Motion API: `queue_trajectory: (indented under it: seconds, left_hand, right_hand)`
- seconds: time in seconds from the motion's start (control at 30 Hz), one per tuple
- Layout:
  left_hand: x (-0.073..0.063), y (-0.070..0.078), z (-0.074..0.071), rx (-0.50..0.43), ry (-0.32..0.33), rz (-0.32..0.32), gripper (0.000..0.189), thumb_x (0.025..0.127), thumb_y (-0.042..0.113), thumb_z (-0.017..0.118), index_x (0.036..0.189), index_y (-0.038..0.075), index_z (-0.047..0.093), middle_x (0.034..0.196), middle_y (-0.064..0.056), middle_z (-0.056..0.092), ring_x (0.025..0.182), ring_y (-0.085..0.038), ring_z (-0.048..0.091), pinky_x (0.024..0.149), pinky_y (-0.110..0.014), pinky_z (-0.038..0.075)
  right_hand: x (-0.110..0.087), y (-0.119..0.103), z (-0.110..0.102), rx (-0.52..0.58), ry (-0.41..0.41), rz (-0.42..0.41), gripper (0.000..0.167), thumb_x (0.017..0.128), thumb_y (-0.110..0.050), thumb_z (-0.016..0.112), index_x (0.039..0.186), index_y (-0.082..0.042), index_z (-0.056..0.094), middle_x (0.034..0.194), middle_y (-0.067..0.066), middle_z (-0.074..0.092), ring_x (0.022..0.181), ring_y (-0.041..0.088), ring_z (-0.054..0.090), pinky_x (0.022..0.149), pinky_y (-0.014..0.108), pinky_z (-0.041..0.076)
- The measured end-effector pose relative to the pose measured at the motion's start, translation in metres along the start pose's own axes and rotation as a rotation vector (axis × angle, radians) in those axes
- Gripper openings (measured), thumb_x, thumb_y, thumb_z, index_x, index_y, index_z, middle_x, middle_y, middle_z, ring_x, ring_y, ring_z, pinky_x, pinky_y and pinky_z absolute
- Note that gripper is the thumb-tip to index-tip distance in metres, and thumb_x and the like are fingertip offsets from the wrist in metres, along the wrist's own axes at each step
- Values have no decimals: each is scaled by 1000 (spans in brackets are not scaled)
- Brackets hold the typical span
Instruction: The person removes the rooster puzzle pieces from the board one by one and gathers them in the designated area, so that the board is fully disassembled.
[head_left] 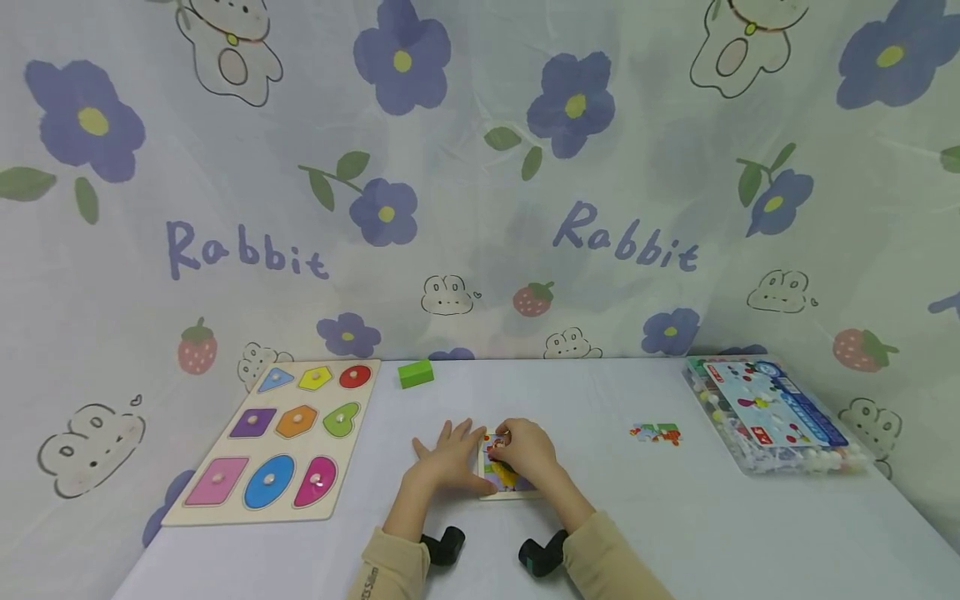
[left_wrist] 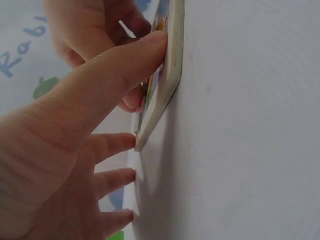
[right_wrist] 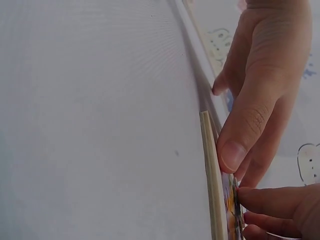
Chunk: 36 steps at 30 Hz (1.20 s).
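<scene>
A small picture puzzle board [head_left: 491, 493] with a pale raised rim lies flat on the table, its bright picture partly covered by my hands. My left hand [head_left: 447, 458] spreads its fingers along the board's left side. Its thumb [left_wrist: 145, 47] presses the near rim, and its index fingertip touches the corner. My right hand [head_left: 529, 454] leans over the picture with curled fingers, pinching a puzzle piece [right_wrist: 237, 200] against the board's surface. Most of that piece is hidden by the fingers. Beyond my right hand lie several colorful puzzle pieces [head_left: 657, 433].
A wooden shape board [head_left: 341, 475] with colored knobbed shapes lies on the left. Near the back stands a green block [head_left: 416, 374]. A clear box of beads [head_left: 780, 417] sits at the right. A patterned curtain [head_left: 480, 183] hangs behind the white table [head_left: 720, 533].
</scene>
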<state>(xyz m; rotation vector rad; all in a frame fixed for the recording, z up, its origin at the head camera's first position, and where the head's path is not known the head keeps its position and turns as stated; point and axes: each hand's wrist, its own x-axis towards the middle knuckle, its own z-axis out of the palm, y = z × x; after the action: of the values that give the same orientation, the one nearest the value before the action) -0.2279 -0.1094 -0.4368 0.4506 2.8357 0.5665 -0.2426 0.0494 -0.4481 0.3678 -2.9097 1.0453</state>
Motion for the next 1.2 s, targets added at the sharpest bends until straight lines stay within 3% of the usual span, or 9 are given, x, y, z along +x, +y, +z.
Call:
queue_trajectory:
  seconds: [0.23,0.5,0.77,0.97,1.2]
  left_hand:
    - [0,1,0,13,-2,-4,88,66,50,77,138,14,43,148,-13,30,136,-45,17,87,-81,4]
    - [0,0,0,1,-9,-3,86,66,50,77,136,12,45,148,-13,29,136,-45,16,87,-81,2]
    - [-1,2,-1,0,-9,-8,86,66,49,77,137,13,44,148,-13,29,136,-44,16,88,-81,2]
    - [-1,3,-1,1,-9,-17,87,66,48,78,138,14,43,148,-13,30,136,-44,16,88,-80,3]
    - [0,3,-1,2,-12,-20,88,66,48,78,138,13,42,148,-14,29,136,-44,16,88,-80,2]
  right_hand:
    - [2,-1,0,-38,7,5,31,70,-25,80,90,-9,62,74,0,49,63,13,45,54,25,36]
    - [4,4,1,194,-33,-60,24,76,-9,74,94,-10,57,70,-2,56,60,10,50,53,23,41]
    - [5,10,-7,438,-38,17,20,79,-7,68,98,-8,62,77,4,61,59,12,54,51,24,47]
    - [4,15,-16,493,-16,47,24,78,-3,68,102,-4,64,80,7,63,66,14,59,61,28,54]
    - [1,23,-25,538,6,106,24,81,-5,67,105,-4,64,81,7,66,68,18,64,62,31,54]
